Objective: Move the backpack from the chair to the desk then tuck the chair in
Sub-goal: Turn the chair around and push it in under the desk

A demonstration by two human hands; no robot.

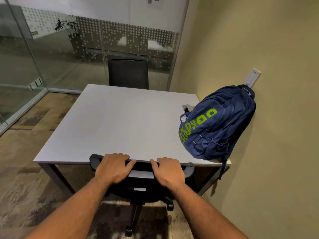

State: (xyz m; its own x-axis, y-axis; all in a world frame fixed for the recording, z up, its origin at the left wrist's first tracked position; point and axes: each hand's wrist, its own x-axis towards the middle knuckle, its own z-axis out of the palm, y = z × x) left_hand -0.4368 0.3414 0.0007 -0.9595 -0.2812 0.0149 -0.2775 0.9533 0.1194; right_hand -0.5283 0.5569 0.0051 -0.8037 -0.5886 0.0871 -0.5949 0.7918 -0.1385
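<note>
A navy backpack (pixel 219 123) with lime-green lettering lies on the right side of the white desk (pixel 117 123), leaning against the wall. One strap hangs over the desk's front edge. A black office chair (pixel 143 188) stands at the near side of the desk, its backrest top touching the desk's front edge and its seat hidden beneath. My left hand (pixel 113 167) and my right hand (pixel 168 170) both grip the top of the backrest, fingers curled over it.
A second black chair (pixel 128 74) stands at the far side of the desk. Glass partition walls run along the left and back. The beige wall on the right carries a white switch plate (pixel 252 77). A grey cable box (pixel 187 107) is set into the desk behind the backpack. The floor is patterned carpet.
</note>
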